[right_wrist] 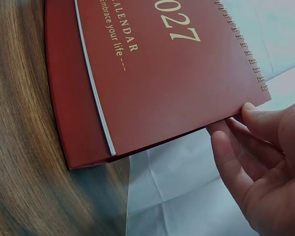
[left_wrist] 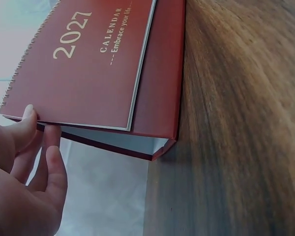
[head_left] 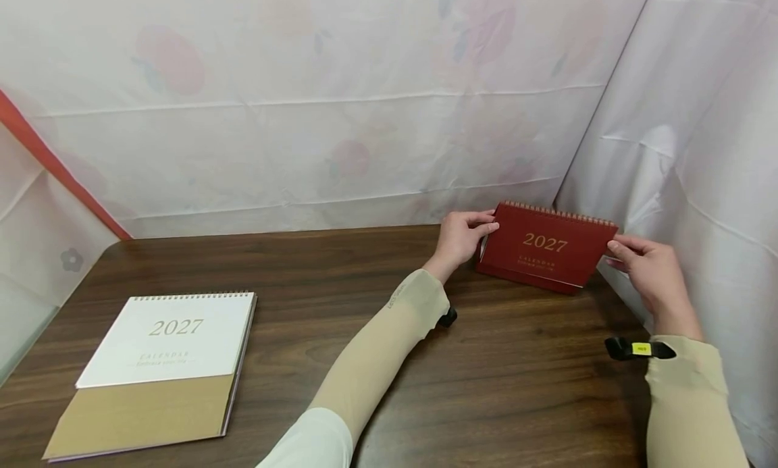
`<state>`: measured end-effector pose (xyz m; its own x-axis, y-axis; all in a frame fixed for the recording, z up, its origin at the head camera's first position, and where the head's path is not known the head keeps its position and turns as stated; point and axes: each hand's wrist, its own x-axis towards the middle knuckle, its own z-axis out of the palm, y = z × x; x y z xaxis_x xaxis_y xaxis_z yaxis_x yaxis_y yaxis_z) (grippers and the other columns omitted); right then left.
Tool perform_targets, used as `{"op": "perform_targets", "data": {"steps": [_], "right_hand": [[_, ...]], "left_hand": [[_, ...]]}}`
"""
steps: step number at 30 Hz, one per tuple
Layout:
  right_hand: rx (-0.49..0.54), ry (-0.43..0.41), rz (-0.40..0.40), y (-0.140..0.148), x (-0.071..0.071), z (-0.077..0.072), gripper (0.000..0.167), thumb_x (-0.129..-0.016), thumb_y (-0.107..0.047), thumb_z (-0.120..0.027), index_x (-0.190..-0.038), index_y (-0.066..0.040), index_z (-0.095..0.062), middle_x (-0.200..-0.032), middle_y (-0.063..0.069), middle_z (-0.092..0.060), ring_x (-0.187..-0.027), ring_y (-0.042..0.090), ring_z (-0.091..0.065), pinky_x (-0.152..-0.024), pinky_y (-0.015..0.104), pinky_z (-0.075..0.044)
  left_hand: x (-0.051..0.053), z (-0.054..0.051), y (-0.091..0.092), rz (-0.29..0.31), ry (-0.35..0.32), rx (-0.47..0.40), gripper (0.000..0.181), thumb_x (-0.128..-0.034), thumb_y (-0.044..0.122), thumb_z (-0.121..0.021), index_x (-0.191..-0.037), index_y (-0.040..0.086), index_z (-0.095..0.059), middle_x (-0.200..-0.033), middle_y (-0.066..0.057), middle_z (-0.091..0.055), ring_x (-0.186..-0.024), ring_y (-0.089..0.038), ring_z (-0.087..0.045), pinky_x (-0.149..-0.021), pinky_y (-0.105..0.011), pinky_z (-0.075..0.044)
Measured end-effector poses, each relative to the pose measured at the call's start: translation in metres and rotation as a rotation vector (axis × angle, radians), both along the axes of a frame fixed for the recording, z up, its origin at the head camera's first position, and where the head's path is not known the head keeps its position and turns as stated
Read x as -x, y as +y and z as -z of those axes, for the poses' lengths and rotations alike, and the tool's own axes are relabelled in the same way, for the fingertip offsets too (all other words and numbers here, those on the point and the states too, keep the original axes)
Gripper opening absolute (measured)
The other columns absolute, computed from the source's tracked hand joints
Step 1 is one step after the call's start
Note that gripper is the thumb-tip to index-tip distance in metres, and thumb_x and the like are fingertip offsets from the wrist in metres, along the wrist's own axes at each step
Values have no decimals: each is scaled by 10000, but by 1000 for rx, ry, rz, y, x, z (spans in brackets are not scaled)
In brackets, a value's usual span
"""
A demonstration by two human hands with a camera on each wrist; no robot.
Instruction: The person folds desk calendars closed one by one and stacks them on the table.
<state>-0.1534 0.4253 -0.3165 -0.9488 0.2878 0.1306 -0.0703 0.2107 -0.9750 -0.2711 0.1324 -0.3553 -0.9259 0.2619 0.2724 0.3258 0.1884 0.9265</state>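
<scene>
A red 2027 desk calendar [head_left: 541, 252] with a spiral binding along its top stands upright at the table's back right. My left hand [head_left: 460, 238] pinches its left side edge, thumb on the front cover and fingers behind. On the opposite side my right hand [head_left: 653, 269] pinches the other edge near the top corner. Seen from the left wrist, the calendar's stand [left_wrist: 160, 145] is spread into a folded base that meets the wood. From the right wrist, the thumb [right_wrist: 250, 110] presses the cover just below the spiral rings.
A white 2027 desk calendar [head_left: 176, 340] with a tan lower panel rests at the left of the brown wooden table [head_left: 292, 272]. Pale printed curtains [head_left: 292, 117] hang behind the table and on the right, close to the red calendar.
</scene>
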Motion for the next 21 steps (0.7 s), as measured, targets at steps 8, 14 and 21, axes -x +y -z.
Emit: {"op": "perform_targets", "data": {"steps": [8, 14, 21], "right_hand": [[74, 0, 4, -3, -1, 1, 257, -949, -42, -662, -873, -266, -761, -825, -128, -704, -699, 33, -699, -646, 156, -541], [28, 15, -10, -16, 0, -6, 193, -938, -84, -694, -911, -264, -759, -854, -139, -698, -695, 50, -711, -654, 158, -542], [-6, 48, -56, -37, 2, -19, 203, -938, -82, -695, -914, -276, -754, -855, -127, -709, -708, 52, -713, -671, 164, -545]], "left_hand": [[-3, 4, -1, 5, -30, -88, 138, -886, 197, -764, -996, 127, -811, -1096, 143, -722, -968, 30, -654, -719, -153, -514], [-2, -1, -19, 14, -25, -106, 145, -897, 196, -756, -1001, 110, -808, -1105, 134, -723, -776, -65, -683, -590, -227, -482], [-4, -23, -51, 53, -44, -114, 155, -904, 181, -753, -1025, 96, -801, -1145, 101, -717, -802, -123, -683, -662, -263, -531]]}}
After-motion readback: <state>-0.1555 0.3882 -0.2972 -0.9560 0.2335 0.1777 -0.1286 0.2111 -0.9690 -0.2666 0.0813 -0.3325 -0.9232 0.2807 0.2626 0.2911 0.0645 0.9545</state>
